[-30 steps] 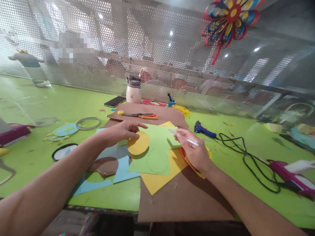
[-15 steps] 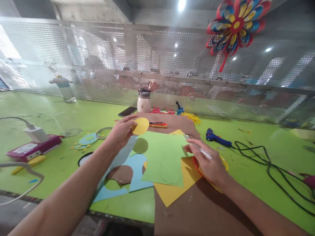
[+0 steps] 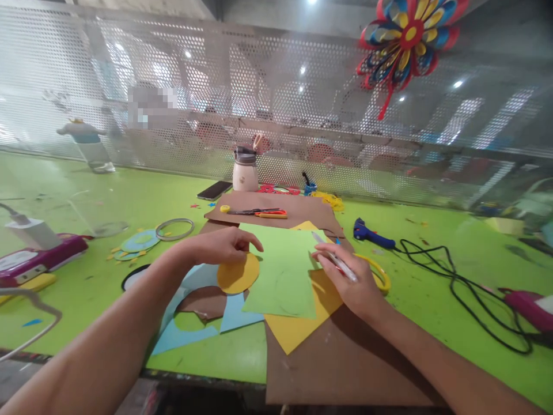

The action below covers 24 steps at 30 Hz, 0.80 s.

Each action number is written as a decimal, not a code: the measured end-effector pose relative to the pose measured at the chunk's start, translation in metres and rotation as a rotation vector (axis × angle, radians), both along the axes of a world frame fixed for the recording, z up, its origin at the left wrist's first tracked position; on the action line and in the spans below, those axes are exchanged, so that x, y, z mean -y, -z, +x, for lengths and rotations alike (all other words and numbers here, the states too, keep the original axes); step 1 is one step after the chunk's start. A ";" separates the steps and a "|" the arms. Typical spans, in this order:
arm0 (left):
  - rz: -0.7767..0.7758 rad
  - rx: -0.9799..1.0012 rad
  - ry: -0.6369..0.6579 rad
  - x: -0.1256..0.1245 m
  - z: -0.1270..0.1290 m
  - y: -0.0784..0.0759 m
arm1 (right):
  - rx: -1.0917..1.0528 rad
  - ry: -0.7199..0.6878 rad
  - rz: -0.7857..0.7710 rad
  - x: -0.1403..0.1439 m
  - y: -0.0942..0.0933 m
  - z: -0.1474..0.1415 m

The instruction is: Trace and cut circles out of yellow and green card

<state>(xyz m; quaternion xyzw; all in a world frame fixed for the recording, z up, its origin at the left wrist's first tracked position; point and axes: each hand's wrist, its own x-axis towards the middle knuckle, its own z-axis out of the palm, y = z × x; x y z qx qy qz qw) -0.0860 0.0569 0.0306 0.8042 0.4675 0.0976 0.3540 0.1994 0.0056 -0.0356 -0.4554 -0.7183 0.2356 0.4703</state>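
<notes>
My left hand is closed on a yellow paper circle, gripping its upper edge beside the light green sheet. In my right hand is a slim, pale pen-shaped tool; its tip lies near the sheet's upper right corner, and I cannot tell whether it is a pen or a craft knife. The light green paper sheet bears a faint round outline low down. Under it sticks out a yellow sheet. Light blue paper with a round cut-out lies to the left.
Brown card covers part of the green table. Scissors lie beyond the sheets. At the back stand a bottle and a phone. A blue glue gun with a black cable is at right, a purple power strip at left.
My left hand has brought the yellow circle down and nearer, from above the sheets to the green sheet's left side. My right hand stays by the sheet's right edge. The view has shifted slightly.
</notes>
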 end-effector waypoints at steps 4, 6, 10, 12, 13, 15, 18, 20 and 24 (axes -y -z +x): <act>0.084 -0.204 0.011 -0.005 -0.002 0.000 | 0.010 -0.015 -0.003 -0.001 0.002 0.000; 0.120 -0.272 0.004 -0.007 -0.002 0.002 | 0.011 -0.023 -0.004 -0.001 0.002 0.000; 0.148 -0.342 0.008 -0.007 -0.001 0.002 | 0.010 -0.028 0.004 -0.001 -0.001 0.000; 0.154 -0.357 0.013 -0.007 -0.001 0.001 | 0.010 -0.032 0.008 -0.001 -0.003 -0.001; 0.153 -0.356 0.017 -0.007 -0.001 0.001 | 0.012 -0.034 0.009 -0.001 -0.004 -0.001; 0.144 -0.337 0.028 -0.008 -0.004 -0.001 | 0.017 -0.038 0.013 -0.001 -0.004 -0.002; 0.138 -0.318 0.042 -0.010 -0.008 -0.001 | 0.020 -0.045 0.017 -0.001 -0.004 -0.002; 0.137 -0.346 0.042 -0.012 -0.011 0.001 | 0.018 -0.055 0.013 -0.001 -0.003 -0.001; 0.124 -0.435 0.013 -0.014 -0.013 0.004 | 0.007 -0.069 0.007 0.002 -0.005 -0.001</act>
